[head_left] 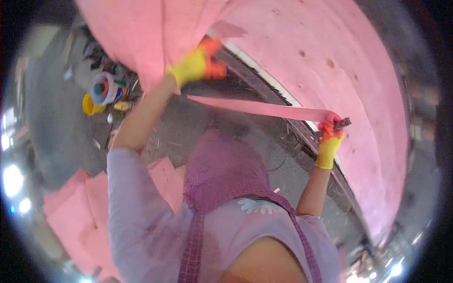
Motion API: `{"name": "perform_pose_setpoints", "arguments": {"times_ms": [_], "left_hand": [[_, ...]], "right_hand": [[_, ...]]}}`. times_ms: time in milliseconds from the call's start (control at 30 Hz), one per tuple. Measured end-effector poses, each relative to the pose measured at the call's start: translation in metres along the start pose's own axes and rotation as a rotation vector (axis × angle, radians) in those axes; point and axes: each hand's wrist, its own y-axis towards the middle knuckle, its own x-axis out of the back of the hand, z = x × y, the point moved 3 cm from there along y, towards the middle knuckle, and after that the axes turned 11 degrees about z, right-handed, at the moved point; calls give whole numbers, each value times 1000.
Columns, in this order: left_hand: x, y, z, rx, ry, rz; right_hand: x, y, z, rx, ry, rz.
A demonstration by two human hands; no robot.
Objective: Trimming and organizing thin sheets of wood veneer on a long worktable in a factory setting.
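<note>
My left hand (203, 61), in a yellow glove with orange fingers, is raised at the upper middle and blurred. Its fingers look spread, with nothing visible between them. Behind it hangs a large pink sheet (141, 37). My right hand (330, 132), gloved alike, is closed at the right around one end of a long narrow pink strip (264, 107). A short dark, rough-looking piece (342, 124) sticks out of the same fist; its kind is unclear. The strip stretches leftward to a pointed free end below my left hand.
A wide pink-covered surface (330, 61) with dark spots curves along the right, edged by a dark rail (264, 85). Pink pieces (80, 207) lie at lower left. A white bucket (104, 89) and a yellow container (90, 105) stand on the grey floor (61, 127).
</note>
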Motion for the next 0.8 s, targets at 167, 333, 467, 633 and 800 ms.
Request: {"name": "perform_pose_setpoints", "arguments": {"times_ms": [167, 333, 467, 633, 800], "left_hand": [[-216, 18, -30, -91, -434, 219], [-243, 87, -79, -141, -1045, -135], [-186, 117, -90, -104, -873, -155], [-135, 126, -96, -101, -1416, -77], [-150, 124, -49, -65, -1588, -48]], "right_hand": [[5, -52, 63, -21, 65, 31], [55, -99, 88, 229, 596, -149], [81, -161, 17, -38, 377, -312], [61, -246, -97, -188, 345, -347], [63, -260, -138, -293, 949, -772]]}}
